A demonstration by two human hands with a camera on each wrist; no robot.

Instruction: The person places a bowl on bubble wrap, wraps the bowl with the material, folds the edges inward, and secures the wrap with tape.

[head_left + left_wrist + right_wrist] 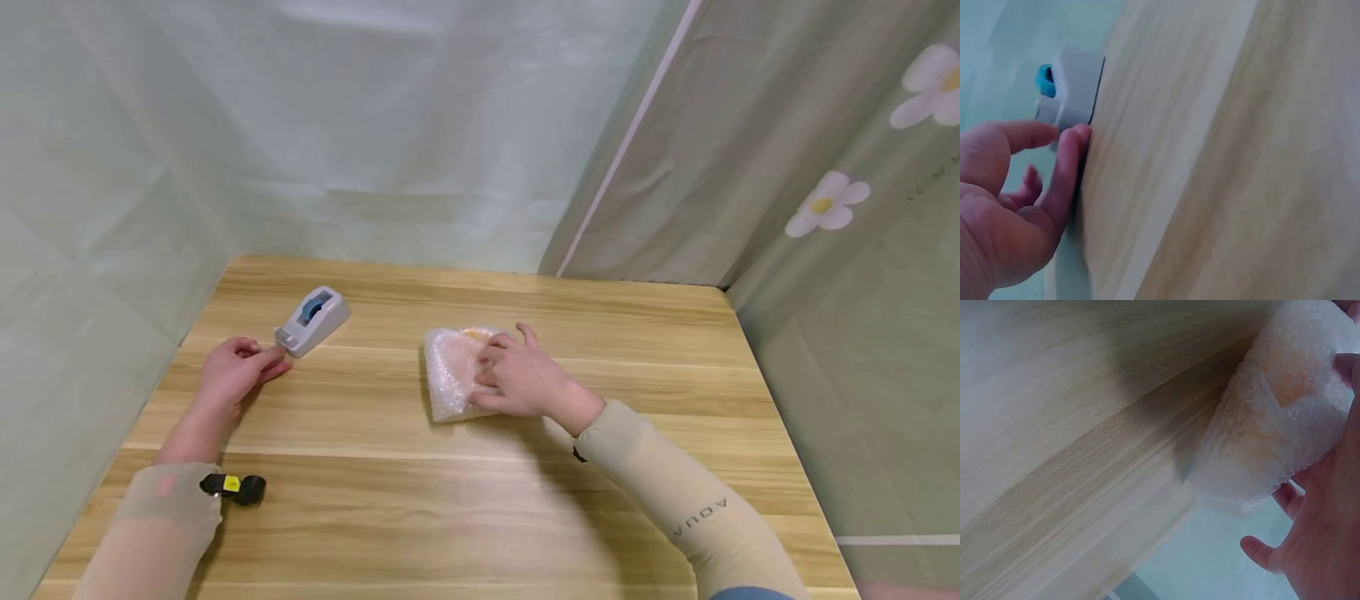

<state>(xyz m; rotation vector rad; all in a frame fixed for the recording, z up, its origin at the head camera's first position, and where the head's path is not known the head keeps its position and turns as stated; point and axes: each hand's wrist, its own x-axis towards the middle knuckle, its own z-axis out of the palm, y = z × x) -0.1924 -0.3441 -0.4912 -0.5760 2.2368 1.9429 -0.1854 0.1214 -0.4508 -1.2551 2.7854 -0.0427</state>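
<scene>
A flat parcel of bubble wrap (pixel 447 375), with something orange showing through it, lies on the wooden table. My right hand (pixel 525 379) rests on its right part with fingers spread, one finger raised off the wrap. In the right wrist view the bubble wrap (pixel 1260 444) fills the upper right, with fingers over its far side. A light grey tape dispenser (pixel 322 321) with a blue hub stands at the back left. My left hand (pixel 236 371) has its fingertips at the dispenser's front end, thumb and finger close together. No tape shows clearly between them.
The wooden table (pixel 360 517) has pale green curtains (pixel 390 133) hanging behind and on both sides. A black strap with a yellow label (pixel 232 483) sits on the left sleeve.
</scene>
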